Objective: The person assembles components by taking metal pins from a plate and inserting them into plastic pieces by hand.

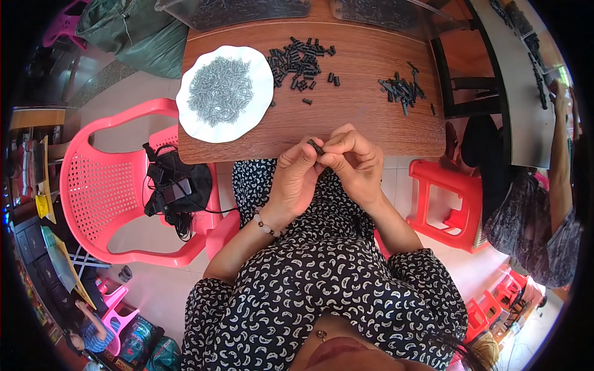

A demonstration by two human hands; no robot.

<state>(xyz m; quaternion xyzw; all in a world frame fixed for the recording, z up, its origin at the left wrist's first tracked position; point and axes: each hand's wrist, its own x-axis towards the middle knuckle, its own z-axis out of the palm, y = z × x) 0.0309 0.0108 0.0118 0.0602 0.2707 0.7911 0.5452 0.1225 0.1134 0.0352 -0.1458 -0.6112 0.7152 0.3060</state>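
My left hand (293,176) and my right hand (359,164) meet just over the near edge of the brown wooden table (359,130). Between their fingertips they pinch a small black piece (316,147); its exact kind is too small to tell. A white scalloped plate (265,86) at the table's left bears a heap of tiny silvery, spring-like pieces (219,91). Beyond my hands lies a pile of short black cylindrical pieces (300,62), a few of them scattered loose. Narrow black pieces (402,89) form a smaller pile at the right.
Clear bins (247,15) of dark parts stand along the far edge. A pink chair (105,179) at my left holds black cables and devices (172,188). Red stools (442,204) stand at my right, near another person's arm (560,154) at a grey table.
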